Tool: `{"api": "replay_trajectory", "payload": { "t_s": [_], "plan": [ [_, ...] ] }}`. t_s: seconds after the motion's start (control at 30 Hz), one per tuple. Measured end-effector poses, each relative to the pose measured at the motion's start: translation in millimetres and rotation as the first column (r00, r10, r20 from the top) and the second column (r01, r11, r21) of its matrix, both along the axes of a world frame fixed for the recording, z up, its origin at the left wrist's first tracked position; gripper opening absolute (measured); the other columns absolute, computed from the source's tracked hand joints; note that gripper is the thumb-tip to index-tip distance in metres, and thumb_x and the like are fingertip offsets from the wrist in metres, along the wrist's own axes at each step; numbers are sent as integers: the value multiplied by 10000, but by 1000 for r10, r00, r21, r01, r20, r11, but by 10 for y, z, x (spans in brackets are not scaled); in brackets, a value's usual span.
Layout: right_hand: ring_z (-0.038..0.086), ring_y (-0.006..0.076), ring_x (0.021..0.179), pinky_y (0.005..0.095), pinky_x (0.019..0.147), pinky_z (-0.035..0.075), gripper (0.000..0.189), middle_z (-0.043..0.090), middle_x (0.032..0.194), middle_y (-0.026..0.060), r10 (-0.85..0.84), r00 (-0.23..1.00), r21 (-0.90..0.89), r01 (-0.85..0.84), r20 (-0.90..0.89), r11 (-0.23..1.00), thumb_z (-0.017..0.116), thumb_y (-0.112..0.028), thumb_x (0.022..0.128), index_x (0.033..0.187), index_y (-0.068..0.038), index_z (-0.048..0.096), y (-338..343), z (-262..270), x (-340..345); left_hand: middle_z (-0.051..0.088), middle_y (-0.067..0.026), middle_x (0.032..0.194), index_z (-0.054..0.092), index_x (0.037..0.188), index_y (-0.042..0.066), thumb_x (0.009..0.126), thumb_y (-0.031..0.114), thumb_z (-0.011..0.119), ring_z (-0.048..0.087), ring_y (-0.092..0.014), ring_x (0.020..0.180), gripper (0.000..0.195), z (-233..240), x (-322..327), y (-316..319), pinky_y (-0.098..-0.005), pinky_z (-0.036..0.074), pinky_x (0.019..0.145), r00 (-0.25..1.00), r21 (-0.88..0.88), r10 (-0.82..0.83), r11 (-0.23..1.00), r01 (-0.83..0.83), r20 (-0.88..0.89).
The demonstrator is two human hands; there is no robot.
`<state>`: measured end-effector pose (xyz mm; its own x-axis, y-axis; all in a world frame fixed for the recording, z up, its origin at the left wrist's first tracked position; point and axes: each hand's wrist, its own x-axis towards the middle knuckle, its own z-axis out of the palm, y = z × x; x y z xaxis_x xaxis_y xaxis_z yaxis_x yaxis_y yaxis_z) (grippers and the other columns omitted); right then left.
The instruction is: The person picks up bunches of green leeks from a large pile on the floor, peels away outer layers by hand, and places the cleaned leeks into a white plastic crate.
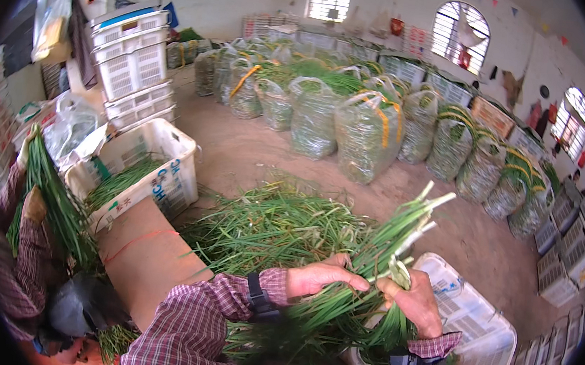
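A thick bunch of long green stalks with white ends, like chives or thin scallions [389,235], slants up to the right in front of me. My left hand [323,278] is wrapped around the bunch, its thumb lying across the stalks. My right hand [414,300] pinches some pale, limp strands [399,271] at the bunch's right side, and green leaves hang below it. Under and beside my right forearm stands a white plastic crate [482,334] with greens inside. Beyond my left hand spreads a loose heap of green leaves [278,223] on the floor.
At left, a co-worker's gloved hands [35,204] hold another bunch of greens [54,188]. A brown board [150,258] lies before a white crate [176,193] of greens. Stacked crates [131,59] stand behind. Several filled plastic bags [367,137] line the floor ahead.
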<state>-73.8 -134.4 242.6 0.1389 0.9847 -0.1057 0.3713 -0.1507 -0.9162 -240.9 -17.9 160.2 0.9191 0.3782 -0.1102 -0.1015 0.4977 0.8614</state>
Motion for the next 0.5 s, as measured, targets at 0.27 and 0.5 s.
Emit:
{"api": "replay_trajectory", "payload": {
  "t_s": [0.27, 0.5],
  "plan": [
    [551, 130, 511, 268, 478, 452, 101, 578, 600, 51, -39, 996, 0, 39, -81, 999, 649, -66, 754, 749, 22, 601, -211, 234, 130, 633, -104, 920, 403, 1279, -1, 747, 17, 708, 631, -148, 696, 614, -325, -435, 348, -285, 561, 617, 969, -117, 246, 961, -249, -37],
    [531, 145, 401, 253, 405, 439, 108, 546, 512, 61, -198, 968, 298, 237, -154, 925, 630, -81, 732, 731, -9, 549, -703, 119, 704, 573, -37, 954, 580, 1003, 139, 748, 356, 705, 517, -164, 918, 357, 294, -1358, 1013, -451, 507, 701, 635, 112, 772, 631, -768, 4]
  ]
}}
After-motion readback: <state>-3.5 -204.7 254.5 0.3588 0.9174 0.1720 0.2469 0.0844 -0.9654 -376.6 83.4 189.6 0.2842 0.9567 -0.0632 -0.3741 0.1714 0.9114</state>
